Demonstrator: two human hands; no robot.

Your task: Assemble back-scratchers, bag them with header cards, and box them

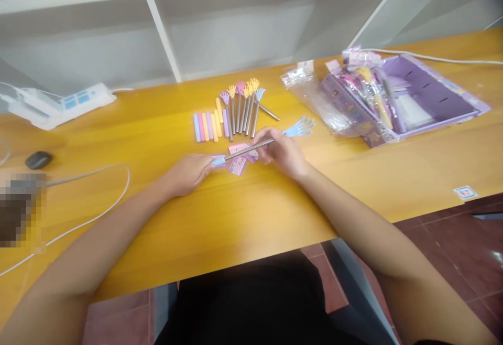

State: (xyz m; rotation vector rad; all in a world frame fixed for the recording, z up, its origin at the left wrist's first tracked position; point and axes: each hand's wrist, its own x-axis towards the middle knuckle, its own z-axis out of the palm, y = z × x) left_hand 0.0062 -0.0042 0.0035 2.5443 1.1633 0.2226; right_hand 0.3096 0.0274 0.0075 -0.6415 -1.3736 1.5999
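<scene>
The left hand (pixel 191 174) grips the blue back scratcher (pixel 251 148) by its handle (pixel 218 162), the right hand (pixel 285 152) by its rod (pixel 239 153). The scratcher spans the hands above the counter (pixel 251 214), between front and rear edges.

This looks like an office or similar workroom. A long wooden desk (pixel 255 219) holds a power strip (pixel 80 105), a black computer mouse (pixel 38 160) and a white cable (pixel 78 227); pale shelving (pixel 236 46) stands behind it, above reddish floor tiles (pixel 444 256).
</scene>
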